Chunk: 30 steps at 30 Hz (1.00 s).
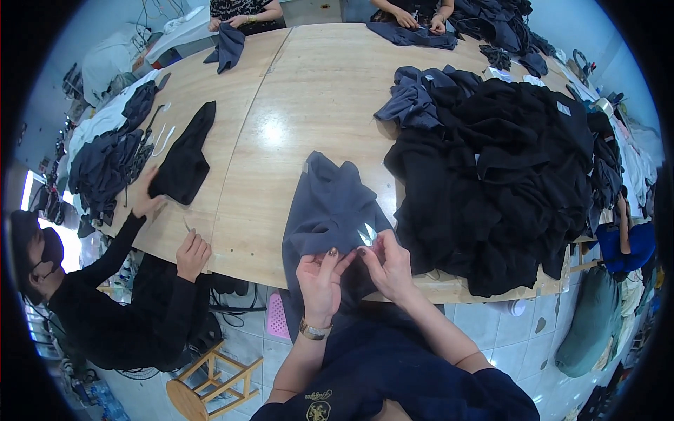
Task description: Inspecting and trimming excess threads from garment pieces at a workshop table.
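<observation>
A slate-grey cloth garment [323,203] lies over the table's near edge in front of me, part of it hanging down toward my lap. My left hand [321,281], with a gold watch at its wrist, is closed and pinches the garment's fabric between thumb and fingers. Small metal thread snips [366,234] are in my right hand [390,265], their shiny blades pointing up and away from me over the cloth. The fingertips of both hands are close together at the fabric; the handle of the snips is hidden in my palm.
A big heap of black garments [491,175] covers the table's right side, with grey pieces [414,98] at its far left. At left, a masked co-worker touches a black piece [186,158]. Two more people handle grey cloth across the wooden table [281,126]. A wooden stool [210,379] stands lower left.
</observation>
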Motion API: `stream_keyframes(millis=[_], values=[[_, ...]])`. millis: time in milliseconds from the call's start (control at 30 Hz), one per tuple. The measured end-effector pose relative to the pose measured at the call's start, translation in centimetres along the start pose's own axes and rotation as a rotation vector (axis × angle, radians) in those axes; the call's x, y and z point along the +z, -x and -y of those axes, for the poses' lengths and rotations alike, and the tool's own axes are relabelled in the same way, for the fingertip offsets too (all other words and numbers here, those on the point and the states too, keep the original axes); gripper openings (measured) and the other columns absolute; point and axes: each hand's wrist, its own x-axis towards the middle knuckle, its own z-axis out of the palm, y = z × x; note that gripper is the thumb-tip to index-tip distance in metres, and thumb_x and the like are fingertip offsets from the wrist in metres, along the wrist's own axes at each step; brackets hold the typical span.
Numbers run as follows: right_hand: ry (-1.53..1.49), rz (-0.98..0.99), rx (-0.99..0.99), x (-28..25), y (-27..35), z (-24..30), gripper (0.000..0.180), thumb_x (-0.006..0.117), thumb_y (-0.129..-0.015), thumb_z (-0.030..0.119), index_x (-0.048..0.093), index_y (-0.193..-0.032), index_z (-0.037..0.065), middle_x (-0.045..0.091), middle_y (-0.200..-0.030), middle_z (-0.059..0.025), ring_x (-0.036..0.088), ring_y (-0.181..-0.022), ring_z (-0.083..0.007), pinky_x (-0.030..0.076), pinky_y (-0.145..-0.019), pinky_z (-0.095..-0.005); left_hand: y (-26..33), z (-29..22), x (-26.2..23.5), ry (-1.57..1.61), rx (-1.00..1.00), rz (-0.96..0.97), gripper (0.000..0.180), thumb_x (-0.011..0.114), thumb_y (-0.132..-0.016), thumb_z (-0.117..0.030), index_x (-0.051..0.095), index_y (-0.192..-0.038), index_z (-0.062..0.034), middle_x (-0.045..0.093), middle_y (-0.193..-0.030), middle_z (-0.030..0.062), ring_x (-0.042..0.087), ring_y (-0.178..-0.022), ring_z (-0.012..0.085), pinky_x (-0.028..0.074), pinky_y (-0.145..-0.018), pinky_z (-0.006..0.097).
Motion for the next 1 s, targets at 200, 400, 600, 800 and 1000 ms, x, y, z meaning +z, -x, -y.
stream_keyframes(millis=[200,400,600,800,1000], values=[[-0.077,-0.061,-0.314,1.1,-0.9,0.4,0.029,0.066,-0.067,-0.001,0.046,-0.088,0.001,0.053,-0.087,-0.0114,0.051,-0.066,-0.0225,0.042,-0.060,-0.0318,0.0,-0.1,-0.9,0.162,-0.095,0.107,0.015,0.046,-0.089,-0.004,0.052,-0.103,0.0004,0.061,-0.099,0.0114,0.063,-0.084,0.0187,0.053,-0.074,0.031],[-0.529,0.145,0.143,0.5,-1.1,0.5,0.022,0.057,-0.081,-0.002,0.039,-0.090,0.006,0.057,-0.087,-0.0059,0.053,-0.081,-0.0079,0.045,-0.069,-0.0236,0.1,0.0,-1.0,-0.343,-0.070,0.016,0.022,0.046,-0.093,-0.017,0.052,-0.105,0.0002,0.059,-0.100,0.0106,0.061,-0.083,0.0177,0.050,-0.072,0.030],[-1.200,0.304,0.468,-0.5,-2.2,-0.5,0.028,0.056,-0.080,-0.007,0.035,-0.087,0.011,0.059,-0.091,-0.0103,0.057,-0.083,-0.0111,0.046,-0.074,-0.0219,-0.3,-1.6,-0.5,-0.046,-0.500,0.123,0.026,0.051,-0.092,-0.028,0.055,-0.107,-0.0069,0.058,-0.102,0.0030,0.052,-0.097,0.0134,0.041,-0.080,0.034],[-1.072,0.253,0.468,-0.9,-2.8,-0.6,0.028,0.057,-0.080,-0.006,0.035,-0.087,0.010,0.060,-0.090,-0.0123,0.057,-0.081,-0.0117,0.046,-0.071,-0.0209,-0.2,-1.2,-0.6,0.073,-0.398,0.051,0.018,0.054,-0.090,-0.023,0.058,-0.102,-0.0096,0.060,-0.100,0.0028,0.054,-0.095,0.0127,0.043,-0.076,0.031],[-0.884,0.243,0.445,-1.1,-2.9,-0.9,0.030,0.057,-0.078,-0.007,0.034,-0.088,0.009,0.060,-0.087,-0.0117,0.057,-0.081,-0.0106,0.045,-0.070,-0.0196,-0.4,-0.8,-0.9,0.260,-0.482,-0.065,0.018,0.053,-0.090,-0.026,0.058,-0.099,-0.0105,0.060,-0.096,0.0019,0.057,-0.087,0.0122,0.046,-0.067,0.025]])
